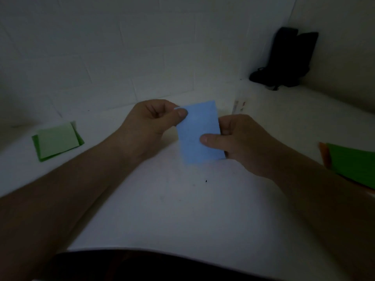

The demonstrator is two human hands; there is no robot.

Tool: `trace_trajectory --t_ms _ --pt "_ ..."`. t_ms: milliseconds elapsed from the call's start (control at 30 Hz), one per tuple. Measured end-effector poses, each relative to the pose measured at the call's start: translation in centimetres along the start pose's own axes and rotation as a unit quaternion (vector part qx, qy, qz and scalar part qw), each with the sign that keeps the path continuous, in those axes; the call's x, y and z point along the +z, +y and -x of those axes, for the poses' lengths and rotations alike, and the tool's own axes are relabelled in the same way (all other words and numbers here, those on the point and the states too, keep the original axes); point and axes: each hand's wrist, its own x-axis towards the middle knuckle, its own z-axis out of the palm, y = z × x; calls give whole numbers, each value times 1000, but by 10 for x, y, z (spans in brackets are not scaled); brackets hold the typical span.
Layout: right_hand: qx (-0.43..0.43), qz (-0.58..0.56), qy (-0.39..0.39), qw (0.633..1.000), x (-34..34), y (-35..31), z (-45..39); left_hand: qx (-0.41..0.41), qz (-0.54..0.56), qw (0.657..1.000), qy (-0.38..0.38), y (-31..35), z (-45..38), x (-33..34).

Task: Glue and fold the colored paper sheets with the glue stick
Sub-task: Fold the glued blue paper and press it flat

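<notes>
Hands holding one folded light-blue paper sheet (199, 132) at the centre of the frame, above a white table (182, 209).

Left hand (150, 122) pinches the upper left corner of the blue sheet between the thumb and the curled fingers; right hand (241, 142) grips the right edge, with the thumb pressed flat on the front of the sheet and the other fingers hidden behind it. At the left of the frame a folded green paper piece (57, 141) lies flat on the table, well apart from the hands. At the right edge lies a stack of green and orange paper sheets (353, 165), partly covered by the right forearm. In the upper right, a dark black object (288, 59) stands in the corner; I cannot tell what it is.
</notes>
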Motion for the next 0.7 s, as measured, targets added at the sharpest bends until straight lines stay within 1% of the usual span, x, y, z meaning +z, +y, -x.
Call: trace_trajectory --t_ms 100,200,233,367,400,467,567,633,700 --pt "-12 53 7 998 -3 2 -1 4 -57 998 8 -1 -2 -6" --pt "-25 71 16 997 -4 4 -2 2 -47 999 26 -3 -2 -6" --pt "-27 62 28 997 -4 5 -2 -9 -36 999 18 -3 -2 -5" --pt "-32 9 63 997 -5 8 -6 -60 -18 995 -75 -4 4 1" --pt "-32 -1 66 997 -4 9 -7 -60 -38 993 -97 -4 6 2" --pt "-36 -6 74 997 -3 10 -8 -30 -113 985 -124 -2 10 3" --pt "-48 -14 95 994 -1 9 -8 3 -196 973 -123 0 12 3" --pt "-57 -20 121 991 0 8 -7 -4 -214 966 -145 1 13 2" --pt "-69 -4 140 988 1 5 -5 -3 -210 959 -191 -1 14 2"
